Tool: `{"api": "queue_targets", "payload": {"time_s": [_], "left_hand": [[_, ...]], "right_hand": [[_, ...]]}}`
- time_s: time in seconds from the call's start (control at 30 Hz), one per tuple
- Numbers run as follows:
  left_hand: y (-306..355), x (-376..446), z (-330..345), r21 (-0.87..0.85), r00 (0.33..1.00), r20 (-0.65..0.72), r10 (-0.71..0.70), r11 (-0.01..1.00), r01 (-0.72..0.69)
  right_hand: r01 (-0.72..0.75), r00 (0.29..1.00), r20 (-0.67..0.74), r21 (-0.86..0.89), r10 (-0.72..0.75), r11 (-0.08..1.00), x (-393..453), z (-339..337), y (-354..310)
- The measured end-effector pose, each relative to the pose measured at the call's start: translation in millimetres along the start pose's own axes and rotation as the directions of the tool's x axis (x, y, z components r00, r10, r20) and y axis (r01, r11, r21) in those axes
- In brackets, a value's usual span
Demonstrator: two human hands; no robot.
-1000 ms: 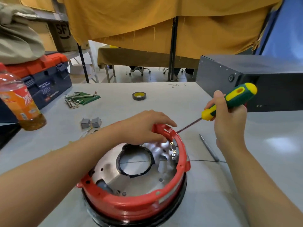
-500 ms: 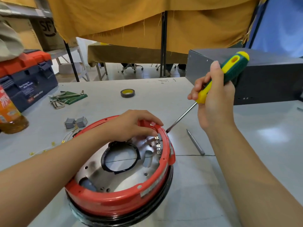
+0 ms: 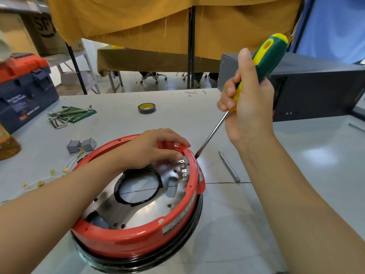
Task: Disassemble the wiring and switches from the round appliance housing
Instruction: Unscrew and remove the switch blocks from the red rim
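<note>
Round red housing (image 3: 138,236) sits at the bench's near edge, centre. Left hand (image 3: 150,149) grips its far rim, fingers curled over the red tab, same as a second ago. Right hand (image 3: 248,107) grasps the screwdriver (image 3: 262,62); shaft has swung from flat to steep, tip now down at the rim's outer far-right side, beside the terminal strip (image 3: 184,171). Likely lining up to pry or unscrew. Loose bit (image 3: 229,167) just right; tape roll (image 3: 146,108) toward the far edge.
</note>
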State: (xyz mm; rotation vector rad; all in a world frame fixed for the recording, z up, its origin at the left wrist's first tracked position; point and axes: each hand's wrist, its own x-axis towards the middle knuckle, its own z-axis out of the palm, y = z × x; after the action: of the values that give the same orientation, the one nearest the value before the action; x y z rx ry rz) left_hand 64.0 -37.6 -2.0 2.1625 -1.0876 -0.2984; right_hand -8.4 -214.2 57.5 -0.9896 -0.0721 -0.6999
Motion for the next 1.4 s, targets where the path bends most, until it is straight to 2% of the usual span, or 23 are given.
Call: {"api": "queue_targets", "payload": {"time_s": [0.3,0.7,0.8,0.9,1.1,1.27,1.4], "left_hand": [[-0.5,-0.3,1.0,0.018,1.0,-0.004,-0.003,1.0,0.003],[-3.2,0.2,1.2,0.027,1.0,-0.002,0.005,1.0,-0.005],[-2.4,0.2,0.7,0.055,1.0,0.005,0.009,0.998,-0.009],[-0.6,0.0,2.2,0.113,1.0,0.003,0.016,0.993,-0.016],[0.5,0.1,6.0,0.197,0.997,-0.045,0.055,0.979,-0.045],[0.9,1.1,9.0,0.22,0.993,-0.079,0.088,0.973,-0.068],[-0.4,2.1,11.6,0.163,0.987,-0.115,0.113,0.982,-0.093]], "right_hand": [[0.01,0.998,-0.066,-0.086,-0.016,0.996,-2.8,10.7,3.7],[0.119,0.991,0.074,-0.169,-0.108,0.978,-8.4,17.9,8.7],[0.163,0.977,0.165,-0.176,-0.134,0.971,-10.6,26.1,9.0],[0.206,0.955,0.262,-0.262,-0.136,0.943,-11.5,34.8,10.5],[0.27,0.922,0.366,-0.376,-0.126,0.887,-12.9,47.1,16.0],[0.339,0.914,0.367,-0.451,-0.175,0.825,-17.6,55.0,23.3],[0.37,0.898,0.402,-0.474,-0.178,0.799,-19.8,58.2,27.5]]}}
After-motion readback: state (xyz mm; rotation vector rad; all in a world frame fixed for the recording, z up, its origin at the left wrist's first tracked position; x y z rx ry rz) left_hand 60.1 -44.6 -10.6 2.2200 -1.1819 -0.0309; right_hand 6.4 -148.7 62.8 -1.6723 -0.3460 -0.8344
